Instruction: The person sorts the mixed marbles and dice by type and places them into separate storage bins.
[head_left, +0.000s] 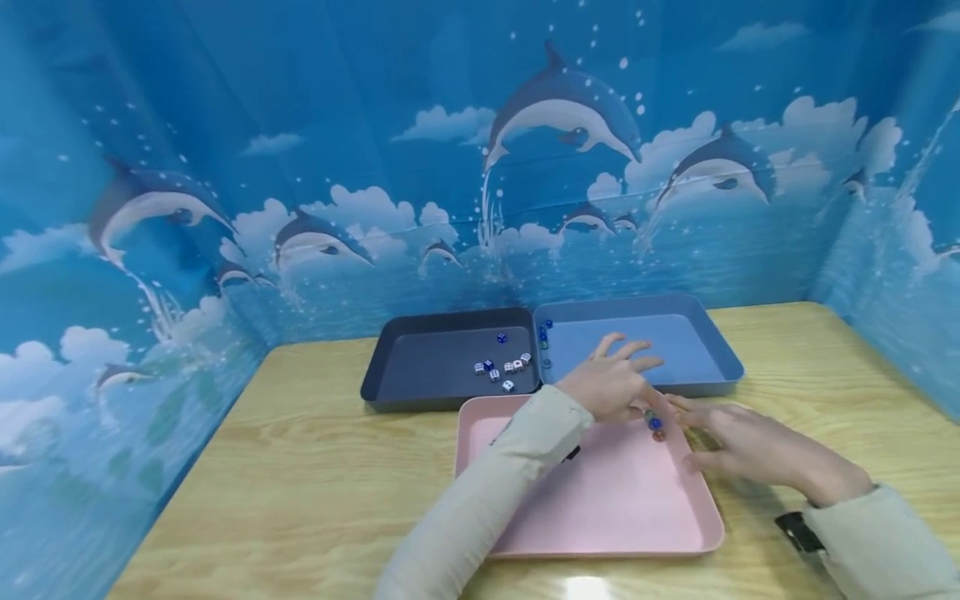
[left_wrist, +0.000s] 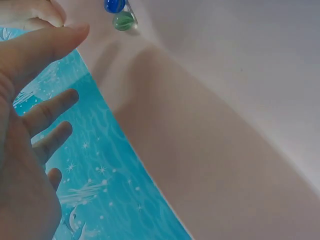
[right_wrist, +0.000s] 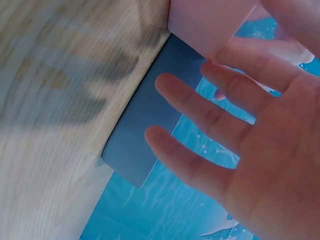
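My left hand (head_left: 609, 387) reaches over the far right part of the pink tray (head_left: 600, 508). Its upper fingers are spread, and its lower fingertips point down beside the marbles. A blue marble (head_left: 655, 423) and an orange marble (head_left: 658, 435) lie along the tray's right wall. The left wrist view shows a green striped marble (left_wrist: 123, 21) beside a blue one, apart from the fingertips; no marble is visible in that hand. At the tray's right rim is my right hand (head_left: 757, 446), fingers mostly straight, some fingertips at the rim. I see nothing in its palm.
Behind the pink tray, a dark tray (head_left: 420, 367) holds several white and blue dice (head_left: 508, 386). A blue tray (head_left: 637, 342) beside it has several marbles (head_left: 544, 335) along its left wall. The trays stand on a wooden table (head_left: 300, 483), with a dolphin-printed curtain (head_left: 420, 200) behind.
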